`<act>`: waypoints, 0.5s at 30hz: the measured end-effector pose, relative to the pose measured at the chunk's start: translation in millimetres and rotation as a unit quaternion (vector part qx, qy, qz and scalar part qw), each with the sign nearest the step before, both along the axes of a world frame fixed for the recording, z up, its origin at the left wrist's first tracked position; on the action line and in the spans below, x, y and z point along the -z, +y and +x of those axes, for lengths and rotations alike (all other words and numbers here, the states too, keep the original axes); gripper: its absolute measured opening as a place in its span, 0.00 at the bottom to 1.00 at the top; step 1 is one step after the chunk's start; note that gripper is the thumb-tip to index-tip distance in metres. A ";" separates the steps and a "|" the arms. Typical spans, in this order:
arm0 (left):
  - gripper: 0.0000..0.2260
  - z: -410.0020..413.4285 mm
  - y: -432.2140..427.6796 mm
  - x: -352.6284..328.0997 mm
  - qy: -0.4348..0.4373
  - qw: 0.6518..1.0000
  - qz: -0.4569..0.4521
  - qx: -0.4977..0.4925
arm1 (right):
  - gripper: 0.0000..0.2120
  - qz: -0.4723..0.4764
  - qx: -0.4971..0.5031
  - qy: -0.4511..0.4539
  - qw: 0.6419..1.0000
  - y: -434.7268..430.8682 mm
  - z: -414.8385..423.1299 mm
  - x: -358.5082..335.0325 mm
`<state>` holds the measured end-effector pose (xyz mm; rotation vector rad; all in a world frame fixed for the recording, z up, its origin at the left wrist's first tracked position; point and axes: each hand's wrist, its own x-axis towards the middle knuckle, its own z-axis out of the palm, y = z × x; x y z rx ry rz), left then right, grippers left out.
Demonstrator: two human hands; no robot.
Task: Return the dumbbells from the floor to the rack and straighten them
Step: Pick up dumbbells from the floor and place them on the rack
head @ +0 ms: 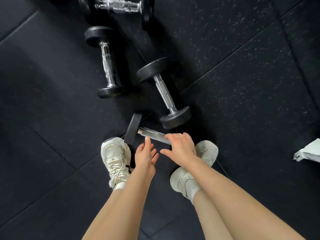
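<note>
right hand is the grip that matters: it lies over the chrome handle of the nearest dumbbell, fingers draped across the bar and thumb out to the side, not yet wrapped shut, so i would call it open and only touching; whether any lift has begun i cannot tell. left hand hovers just beside it, spread and empty, fingertips close to the bar's free stretch but apart from it. from largest to smallest: the dark rubber floor carries everything; no rack shows in this view. a partly cropped dumbbell at the top edge lies crosswise. the left-hand dumbbell lies with its handle running away from the feet. the middle dumbbell slants, its near head just beside the nearest one. that nearest dumbbell sits between the two white shoes, its long axis running left to right and slightly downward, left head against the left shoe, right head hidden under the right hand. the right hand is already on the bar, so the coming move likely turns on curling its fingers across that axis. a pale crumpled thing lies at the right edge.
</note>
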<state>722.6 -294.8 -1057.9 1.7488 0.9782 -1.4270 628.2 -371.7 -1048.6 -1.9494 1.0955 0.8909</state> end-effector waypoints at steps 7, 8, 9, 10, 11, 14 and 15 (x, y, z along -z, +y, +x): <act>0.25 -9.6 -9.5 69.2 0.010 0.990 -0.039 -0.135 | 0.29 -0.010 -0.103 0.044 0.994 1.8 1.3 44.5; 0.24 -8.6 -11.0 74.4 0.013 0.986 -0.036 -0.165 | 0.29 -0.018 -0.106 0.045 0.993 2.8 1.4 46.7; 0.24 -8.1 -13.2 77.8 0.014 0.981 -0.039 -0.188 | 0.28 -0.025 -0.108 0.041 0.993 3.6 0.8 49.5; 0.24 -8.0 -15.0 79.4 0.012 0.980 -0.039 -0.197 | 0.27 -0.030 -0.112 0.037 0.993 4.1 0.1 50.7; 0.23 -8.1 -16.7 79.6 0.011 0.979 -0.036 -0.198 | 0.27 -0.031 -0.120 0.037 0.992 4.2 -0.6 50.6; 0.22 -8.5 -17.5 77.6 0.005 0.982 -0.016 -0.187 | 0.24 -0.023 -0.126 0.046 0.991 4.9 -0.5 48.2; 0.22 -8.5 -16.1 75.3 0.004 0.984 -0.010 -0.178 | 0.22 -0.019 -0.120 0.047 0.991 5.5 -0.3 46.0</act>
